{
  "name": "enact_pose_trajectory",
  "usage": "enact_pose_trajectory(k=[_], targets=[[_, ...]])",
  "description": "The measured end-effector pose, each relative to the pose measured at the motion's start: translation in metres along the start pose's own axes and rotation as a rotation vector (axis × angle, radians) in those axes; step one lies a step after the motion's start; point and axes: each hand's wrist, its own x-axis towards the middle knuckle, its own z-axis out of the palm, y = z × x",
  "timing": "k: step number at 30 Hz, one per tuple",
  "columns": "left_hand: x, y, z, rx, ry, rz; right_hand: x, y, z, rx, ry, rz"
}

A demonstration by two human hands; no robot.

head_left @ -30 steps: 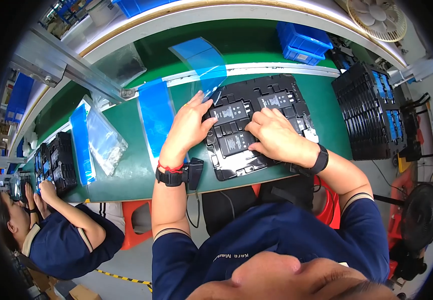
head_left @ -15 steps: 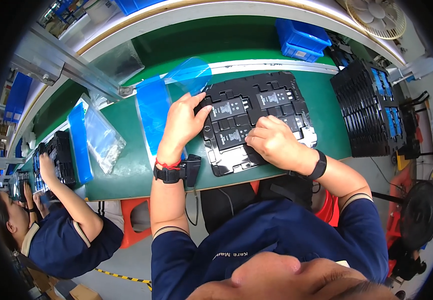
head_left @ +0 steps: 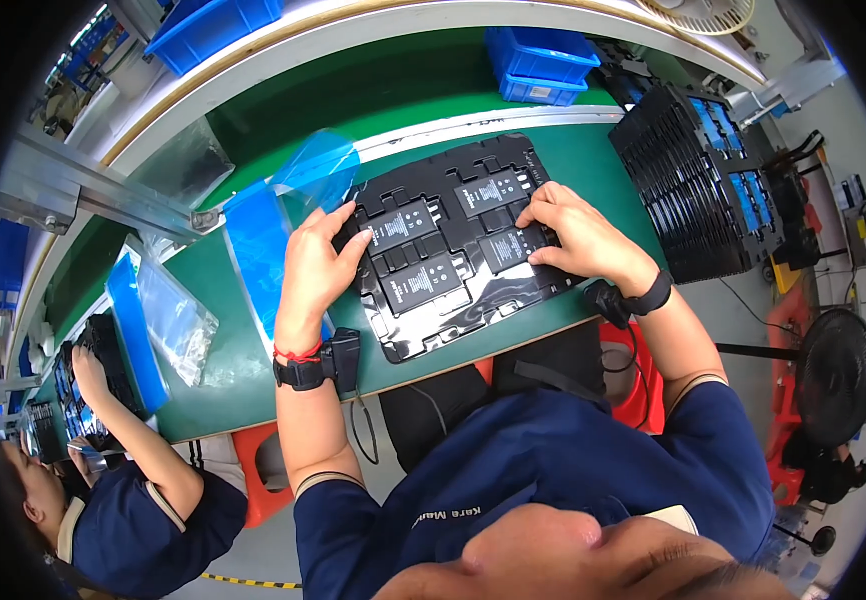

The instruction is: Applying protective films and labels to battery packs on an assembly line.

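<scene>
A black moulded plastic tray (head_left: 385, 326) lies on the green tabletop in front of me, with several flat black battery packs in its recesses. My left hand (head_left: 321, 262) rests at the tray's left edge, fingers stretched out and thumb apart, beside the upper-left battery pack (head_left: 400, 226). Over the tray's right side, my right hand (head_left: 578, 235) has thumb and forefinger at the near-right battery pack (head_left: 505, 252), partly covering its right end. The near-left battery pack (head_left: 421, 284) and the far-right battery pack (head_left: 489, 192) sit untouched in their recesses.
Blue film (head_left: 256, 250) and a clear plastic bag (head_left: 175, 325) lie to the left. A tall stack of black trays (head_left: 658, 180) stands at right. Blue bins (head_left: 543, 65) sit behind. A co-worker's arm (head_left: 138, 420) works at far left; a black fan (head_left: 836, 375) stands at right.
My right hand has moved from the near-left battery pack to the near-right one, its fingers spreading wider. My left hand stays at the tray's left edge. The whole view has shifted slightly.
</scene>
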Motion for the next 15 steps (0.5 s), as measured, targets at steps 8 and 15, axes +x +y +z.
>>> enact_pose_trajectory(k=[8,15], targets=[[-0.001,0.003,0.001,0.029,0.003,0.020,0.009,-0.003,0.005,-0.049,0.003,-0.091],[-0.002,0.002,0.000,0.012,0.004,0.024,0.010,-0.010,0.002,-0.034,-0.074,-0.059]])
